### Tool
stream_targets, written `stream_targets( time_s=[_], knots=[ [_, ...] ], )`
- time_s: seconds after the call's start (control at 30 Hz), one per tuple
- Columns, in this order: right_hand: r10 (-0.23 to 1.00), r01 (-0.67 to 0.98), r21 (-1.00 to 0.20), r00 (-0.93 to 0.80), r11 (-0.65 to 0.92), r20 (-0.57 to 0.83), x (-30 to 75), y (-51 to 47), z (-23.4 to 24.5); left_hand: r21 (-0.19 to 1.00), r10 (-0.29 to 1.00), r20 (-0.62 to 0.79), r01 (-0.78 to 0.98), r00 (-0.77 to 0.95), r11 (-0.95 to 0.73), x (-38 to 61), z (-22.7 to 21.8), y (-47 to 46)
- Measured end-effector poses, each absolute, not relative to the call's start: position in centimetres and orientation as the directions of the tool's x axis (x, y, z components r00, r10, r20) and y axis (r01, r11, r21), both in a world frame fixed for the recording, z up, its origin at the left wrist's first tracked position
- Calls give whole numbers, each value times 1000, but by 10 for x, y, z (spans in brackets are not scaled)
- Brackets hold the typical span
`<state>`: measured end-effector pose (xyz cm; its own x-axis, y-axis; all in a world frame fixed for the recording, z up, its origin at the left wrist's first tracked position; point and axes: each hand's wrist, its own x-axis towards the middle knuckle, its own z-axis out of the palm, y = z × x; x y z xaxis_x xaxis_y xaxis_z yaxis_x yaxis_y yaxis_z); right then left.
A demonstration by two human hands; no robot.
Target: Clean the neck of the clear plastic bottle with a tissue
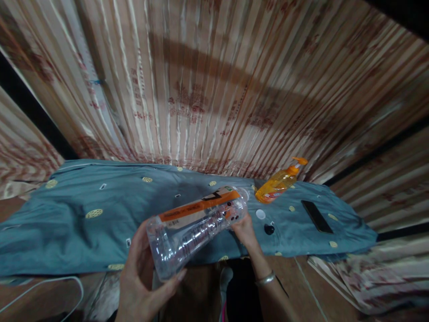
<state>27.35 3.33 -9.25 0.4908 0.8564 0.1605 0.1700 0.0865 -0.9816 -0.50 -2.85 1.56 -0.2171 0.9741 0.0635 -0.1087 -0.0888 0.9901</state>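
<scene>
A large clear plastic bottle (197, 226) with an orange and white label is held slanting in front of me, its right end higher. My left hand (144, 273) wraps round its lower left end, with the thumb along the underside. At the upper right end my right hand (244, 229) grips from below and behind; most of its fingers are hidden by the bottle. Just right of that hand, a white disc (260, 214) and a small black cap-like piece (269, 229) lie on the blue-green cloth (100, 232).
A pump bottle of orange liquid (276, 184) stands at the back right. Further right lies a dark phone (317, 216). Pleated patterned curtains (201, 98) rise behind the cloth-covered surface. A white cable (67, 279) trails at the lower left.
</scene>
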Motion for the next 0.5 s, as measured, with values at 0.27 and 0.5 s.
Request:
stream_targets(
  time_s=[0.27, 0.5],
  knots=[
    [859, 163, -981, 481, 107, 174, 272, 31, -89, 990, 975, 60, -112, -216, -86, -5, 15, -27],
    [851, 177, -980, 496, 95, 172, 272, 33, -88, 992, 976, 59, -98, -209, -81, -6, 14, -28]
  ],
)
